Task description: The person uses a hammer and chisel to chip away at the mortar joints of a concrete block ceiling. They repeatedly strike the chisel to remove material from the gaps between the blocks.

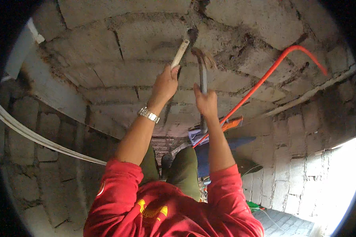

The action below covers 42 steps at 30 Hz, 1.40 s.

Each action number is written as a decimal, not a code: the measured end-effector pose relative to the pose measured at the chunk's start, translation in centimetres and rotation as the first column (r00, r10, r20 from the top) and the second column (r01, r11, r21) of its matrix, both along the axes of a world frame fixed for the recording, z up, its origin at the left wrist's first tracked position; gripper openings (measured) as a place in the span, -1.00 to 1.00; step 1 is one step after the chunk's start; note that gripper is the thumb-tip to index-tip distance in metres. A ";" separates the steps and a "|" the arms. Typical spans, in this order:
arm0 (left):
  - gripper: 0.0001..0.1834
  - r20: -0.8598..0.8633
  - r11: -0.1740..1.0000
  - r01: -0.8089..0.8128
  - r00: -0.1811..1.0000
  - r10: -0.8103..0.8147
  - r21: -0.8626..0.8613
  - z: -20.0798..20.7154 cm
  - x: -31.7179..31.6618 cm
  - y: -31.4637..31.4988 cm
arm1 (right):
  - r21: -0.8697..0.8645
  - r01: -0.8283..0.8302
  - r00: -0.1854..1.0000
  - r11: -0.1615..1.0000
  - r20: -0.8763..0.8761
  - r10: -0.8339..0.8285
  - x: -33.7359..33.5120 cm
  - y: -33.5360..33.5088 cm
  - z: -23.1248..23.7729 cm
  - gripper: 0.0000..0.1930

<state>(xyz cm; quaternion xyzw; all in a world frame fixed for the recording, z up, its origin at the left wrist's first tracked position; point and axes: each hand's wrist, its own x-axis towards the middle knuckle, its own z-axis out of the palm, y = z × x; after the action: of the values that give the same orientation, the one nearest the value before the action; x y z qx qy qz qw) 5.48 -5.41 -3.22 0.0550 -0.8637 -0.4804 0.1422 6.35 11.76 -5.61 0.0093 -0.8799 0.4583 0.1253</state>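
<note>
Fingers of our left hand [166,85] clamp a pale bar [180,54]; those of our right hand [206,103] close around a hammer [203,77].
We have the bar's tip just beside a dark hole [192,33], well in from the block wall's [146,39] side edges, hammer head to its right, orange pipe [261,83] beyond. We judge the hole begun; its depth, and so how much chipping is left, we cannot tell.

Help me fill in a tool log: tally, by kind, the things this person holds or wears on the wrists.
Hammer: 1, in the right hand
Pale stick: 1, in the left hand
Silver wristband: 1, worn, not held
Total: 3
</note>
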 end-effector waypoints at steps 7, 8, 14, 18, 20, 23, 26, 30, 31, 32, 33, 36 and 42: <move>-0.60 -0.114 0.857 0.041 0.987 -0.115 -0.513 -4.6 -0.7 -5.4 | -0.538 0.108 0.941 0.836 0.328 0.089 10.5 0.5 -8.8 -0.57; -0.59 -0.216 0.802 0.024 0.958 -0.190 -0.597 -5.8 -1.2 -6.0 | -0.535 0.117 0.938 0.837 0.337 0.084 11.7 0.8 -10.0 -0.57; -0.60 -0.155 0.954 0.109 0.975 -0.157 -0.281 -2.6 0.5 -3.4 | -0.445 0.126 0.915 0.886 0.397 0.070 15.9 3.1 -12.1 -0.60; -0.57 -0.144 0.964 0.058 0.985 -0.098 -0.259 -0.5 -0.4 -3.5 | -0.388 0.078 0.930 0.918 0.360 0.073 15.2 2.5 -8.1 -0.58; -0.54 -0.229 0.973 -0.031 0.973 -0.023 -0.227 -1.1 -0.6 -2.8 | -0.391 0.085 0.941 0.916 0.333 0.054 14.7 2.5 -6.8 -0.58; -0.55 -0.141 0.991 -0.016 0.990 -0.003 -0.134 -0.4 0.2 -1.6 | -0.327 0.010 0.988 0.945 0.147 0.040 13.5 1.4 -3.0 -0.59; -0.57 -0.176 0.993 -0.057 0.984 0.037 -0.106 -0.1 0.9 -0.4 | -0.357 -0.055 0.997 0.932 -0.074 0.030 12.2 0.1 0.9 -0.63; -0.60 -0.214 0.987 -0.085 0.975 0.054 -0.138 -1.0 0.9 -0.6 | -0.467 -0.191 0.961 0.863 -0.268 0.068 9.3 -1.4 4.3 -0.67; -0.60 -0.239 0.988 -0.083 0.970 0.051 -0.126 -0.9 0.8 -0.3 | -0.463 -0.191 0.956 0.866 -0.287 0.058 7.8 -1.4 3.9 -0.62; -0.60 -0.264 0.990 -0.082 0.963 0.049 -0.114 -0.9 0.6 -0.1 | -0.458 -0.192 0.951 0.868 -0.306 0.049 5.7 -1.5 2.7 -0.58; -0.60 -0.220 0.993 -0.068 0.975 0.044 -0.101 -0.6 0.6 0.0 | -0.405 -0.164 0.965 0.899 -0.255 0.061 3.6 -1.5 1.6 -0.55; -0.58 -0.102 0.997 -0.040 0.994 0.034 -0.063 0.1 0.4 0.6 | -0.098 -0.076 0.995 0.992 0.051 0.081 -1.2 -1.9 0.0 -0.49; -0.54 -0.088 0.998 -0.050 0.995 0.054 0.044 -1.5 -0.4 0.7 | -0.308 -0.116 0.975 0.944 -0.218 0.048 1.6 -2.8 1.8 -0.56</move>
<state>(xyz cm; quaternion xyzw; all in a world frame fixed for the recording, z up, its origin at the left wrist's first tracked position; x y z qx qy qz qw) 5.09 -4.74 -4.69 0.0590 -0.8445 -0.4966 0.1919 7.98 8.98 -3.78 0.0736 -0.7751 0.5959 0.1970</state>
